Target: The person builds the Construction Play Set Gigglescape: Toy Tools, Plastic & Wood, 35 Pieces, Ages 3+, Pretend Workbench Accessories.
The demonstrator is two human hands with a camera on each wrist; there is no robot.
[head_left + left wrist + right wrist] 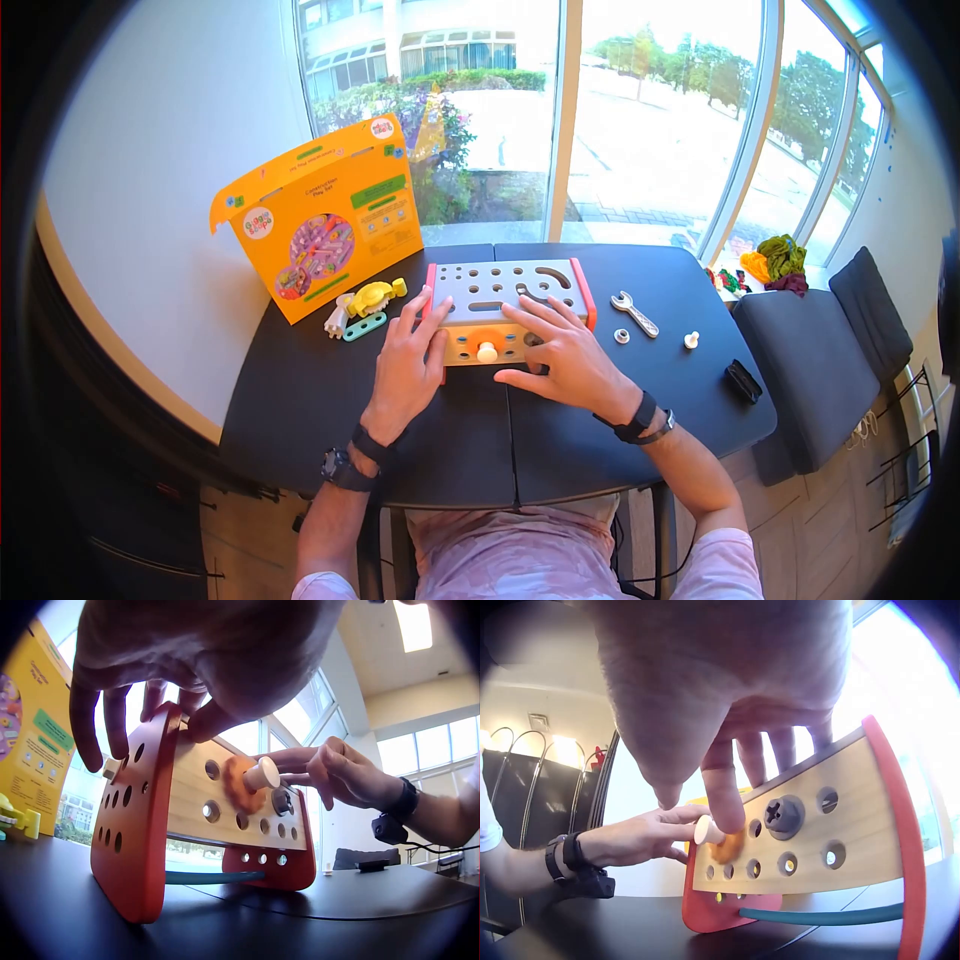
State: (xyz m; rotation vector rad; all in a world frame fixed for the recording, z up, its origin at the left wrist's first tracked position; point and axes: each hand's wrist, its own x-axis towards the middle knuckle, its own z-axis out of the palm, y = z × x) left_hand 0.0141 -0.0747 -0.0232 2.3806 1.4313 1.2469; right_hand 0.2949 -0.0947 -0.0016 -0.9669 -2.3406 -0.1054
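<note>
A toy workbench (459,313) with a grey holed top, wooden front and red side panels (154,840) stands on the table before me. My left hand (404,365) lies over its left end, the fingers draped over the red panel in the left wrist view. On the right part of the top, my right hand (566,352) rests with its fingers spread. An orange gear (237,780) sits on the front with a pale peg (264,773) through its middle. Beside the gear, a grey cross-slotted screw (786,817) sits in a hole. A teal strip (817,918) spans the base.
Right of the workbench lie a toy wrench (634,314), a small nut (622,336), a white peg (691,340) and a black case (742,381). At left are yellow toy pieces (372,298), a teal strip (364,327) and an upright yellow box (330,215).
</note>
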